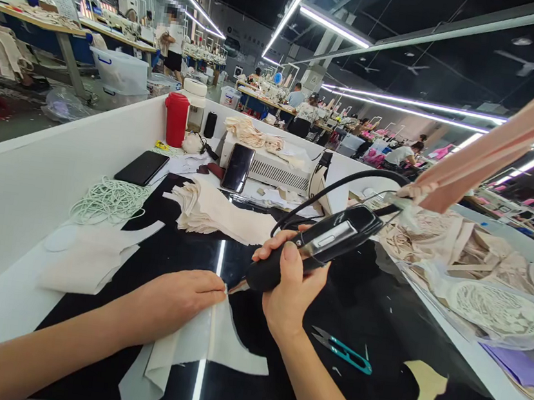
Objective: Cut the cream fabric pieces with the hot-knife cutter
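Observation:
My left hand (186, 300) is closed in a pinch on the top edge of a cream fabric piece (224, 344), which lies partly folded on the black work surface. My right hand (292, 287) is wrapped round a black corded handheld tool (325, 239) with a trigger-like silver strip. The tool's narrow tip points down at the fabric edge, close by my left fingertips; whether it touches, I cannot tell. A pink fabric strip (503, 138) ties to the tool's rear end from above. Teal thread snips (343, 351) lie right of my right forearm.
A stack of cream fabric pieces (221, 211) lies behind my hands. Pale green cord (111, 201) and another cream piece (89, 256) are on the left. A phone (238, 167) leans against a grey vented box (270, 173). Beige fabric (466, 244) is heaped on the right.

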Available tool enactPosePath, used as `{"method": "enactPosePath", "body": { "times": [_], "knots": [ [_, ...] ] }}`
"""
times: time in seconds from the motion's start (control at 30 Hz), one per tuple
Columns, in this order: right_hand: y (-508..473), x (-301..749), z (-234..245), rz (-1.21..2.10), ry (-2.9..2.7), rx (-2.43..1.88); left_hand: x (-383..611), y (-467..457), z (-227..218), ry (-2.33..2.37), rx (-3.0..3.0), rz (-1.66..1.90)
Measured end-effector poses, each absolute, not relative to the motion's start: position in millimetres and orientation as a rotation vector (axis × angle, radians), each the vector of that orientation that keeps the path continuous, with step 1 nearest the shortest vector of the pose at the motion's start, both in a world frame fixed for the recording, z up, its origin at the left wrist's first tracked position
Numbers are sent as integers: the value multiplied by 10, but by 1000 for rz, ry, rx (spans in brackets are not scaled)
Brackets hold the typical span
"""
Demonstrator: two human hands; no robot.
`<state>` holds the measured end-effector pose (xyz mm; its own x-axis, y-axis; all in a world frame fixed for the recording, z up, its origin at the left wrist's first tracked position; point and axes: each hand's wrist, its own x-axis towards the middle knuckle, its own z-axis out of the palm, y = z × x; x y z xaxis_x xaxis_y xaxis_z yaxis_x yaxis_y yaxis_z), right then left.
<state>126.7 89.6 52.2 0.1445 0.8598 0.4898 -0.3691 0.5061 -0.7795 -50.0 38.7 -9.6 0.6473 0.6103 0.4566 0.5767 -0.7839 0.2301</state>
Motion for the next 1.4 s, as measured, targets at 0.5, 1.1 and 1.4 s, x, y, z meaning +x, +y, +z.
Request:
{"method": "enactPosePath", "body": {
  "times": [0.5,1.1,1.4],
  "knots": [
    [855,1306,555,929,-1076,-563,-535,373,-94,1031,2818,776],
    [784,1329,516,958,-1105,-505,-574,379,-54,990,2892,764],
    [722,1402,546,964,-1104,-528,-451,286,21,924,2709,728]
  ]
}}
